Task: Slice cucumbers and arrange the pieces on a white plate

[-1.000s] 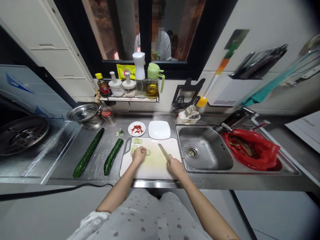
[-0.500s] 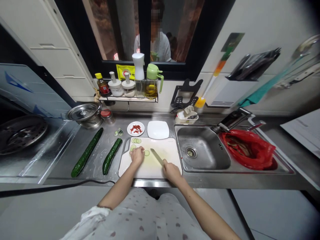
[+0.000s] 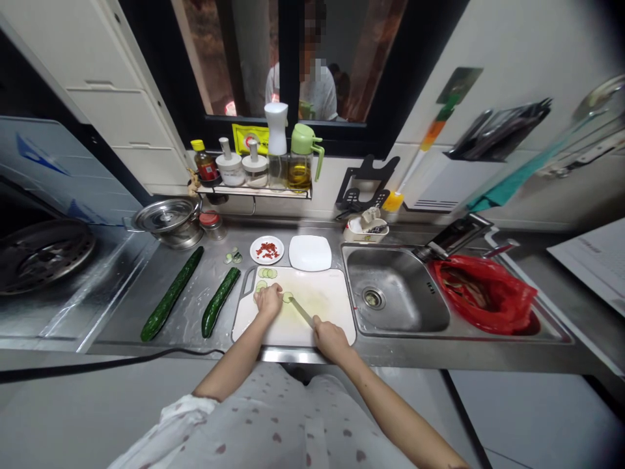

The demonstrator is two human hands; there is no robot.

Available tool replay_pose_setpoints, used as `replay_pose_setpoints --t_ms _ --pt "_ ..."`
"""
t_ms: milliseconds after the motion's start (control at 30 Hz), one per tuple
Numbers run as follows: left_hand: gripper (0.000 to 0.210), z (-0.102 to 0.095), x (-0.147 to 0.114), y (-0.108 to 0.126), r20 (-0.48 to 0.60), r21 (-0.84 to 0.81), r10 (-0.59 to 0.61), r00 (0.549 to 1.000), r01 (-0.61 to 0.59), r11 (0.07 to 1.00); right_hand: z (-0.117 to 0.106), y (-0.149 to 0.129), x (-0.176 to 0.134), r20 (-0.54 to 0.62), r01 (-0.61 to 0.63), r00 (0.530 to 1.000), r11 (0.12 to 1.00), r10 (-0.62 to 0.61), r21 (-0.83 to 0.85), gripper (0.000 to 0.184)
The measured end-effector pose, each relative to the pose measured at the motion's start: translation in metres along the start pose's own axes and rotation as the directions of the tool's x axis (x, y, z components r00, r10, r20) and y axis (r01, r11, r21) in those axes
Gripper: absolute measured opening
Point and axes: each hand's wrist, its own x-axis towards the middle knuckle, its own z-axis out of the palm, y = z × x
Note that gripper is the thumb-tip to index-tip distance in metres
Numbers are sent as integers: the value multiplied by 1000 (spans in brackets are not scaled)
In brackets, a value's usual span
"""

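My right hand [image 3: 332, 339] grips a knife [image 3: 305, 314], its blade slanting up and left over the white cutting board [image 3: 322, 286]. The blade tip meets a pale green cucumber slice [image 3: 287, 297] lying on the board. My left hand [image 3: 269, 301] is closed, its fingers curled down on the board just left of that slice. What its fingers hold, if anything, is hidden. Other cucumber slices [image 3: 267, 273] lie in overlapping rows behind the left hand. A shorter cucumber [image 3: 221, 303] and a longer whole cucumber [image 3: 172, 294] lie left of the board.
Behind the board stand a plate of chopped red bits [image 3: 266, 258] and a white square plate [image 3: 310, 253]. Cucumber scraps [image 3: 233, 256] lie near a red-lidded jar [image 3: 211, 225] and a steel pot [image 3: 170, 225]. The sink [image 3: 400, 293] and a red bag [image 3: 483, 293] are right.
My right hand and knife have moved slightly left, so the blade tip now reaches the single slice. The left hand stays in nearly the same place on the board.
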Motion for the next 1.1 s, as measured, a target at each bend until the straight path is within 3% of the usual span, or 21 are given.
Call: replay_pose_setpoints --t_ms 567,1100 --pt "20 3 7 -1 29 22 -19 999 18 1000 -4 -7 7 74 -18 997 1000 16 25 33" --pt "21 2 8 0 41 19 -37 998 36 999 -3 -12 26 75 -12 997 1000 11 19 36"
